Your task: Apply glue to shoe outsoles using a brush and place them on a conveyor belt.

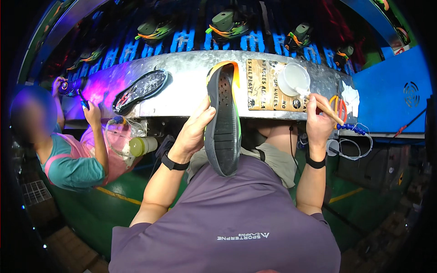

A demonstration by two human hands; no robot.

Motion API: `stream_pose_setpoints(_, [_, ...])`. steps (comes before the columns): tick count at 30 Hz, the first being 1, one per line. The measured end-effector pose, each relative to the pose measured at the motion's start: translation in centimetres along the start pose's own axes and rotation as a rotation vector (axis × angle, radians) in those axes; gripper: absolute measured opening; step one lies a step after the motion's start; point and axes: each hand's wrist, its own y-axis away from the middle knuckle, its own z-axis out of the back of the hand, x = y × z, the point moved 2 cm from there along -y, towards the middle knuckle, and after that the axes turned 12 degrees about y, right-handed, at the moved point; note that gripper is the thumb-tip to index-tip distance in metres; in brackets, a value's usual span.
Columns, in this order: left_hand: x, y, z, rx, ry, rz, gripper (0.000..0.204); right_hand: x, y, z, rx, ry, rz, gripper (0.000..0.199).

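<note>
My left hand (193,129) grips the side of a shoe upper (223,123), its dark underside turned up toward me. An orange edge runs round the shoe's far end, with a green edge along its right side and small holes near the far end. In my right hand (318,118) is a wooden-handled brush (330,110), its tip reaching into a white bowl (293,78). The bowl stands on a brown printed cardboard sheet (260,91). A black shoe sole (142,91) with a glossy wet-looking inside lies on the metal bench to the left.
Beyond the metal bench (191,66), a line of blue racks carries several shoes on green lasts (226,25). Crumpled white paper (350,96) and a coiled blue hose (353,128) are at the right, near a blue cabinet (387,91). A co-worker (75,159) sits at left, handling a shoe.
</note>
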Motion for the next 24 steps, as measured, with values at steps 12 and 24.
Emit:
stream_pose_setpoints(12, [-0.4,0.6,-1.8,0.059,-0.063,0.029,0.076,7.3,-0.6,-3.2,0.383,-0.568,0.087,0.013])
stream_pose_setpoints(24, [-1.8,0.6,-2.1,0.052,-0.209,-0.033,0.079,8.3,0.8,-1.6,0.549,-0.466,0.23,0.011])
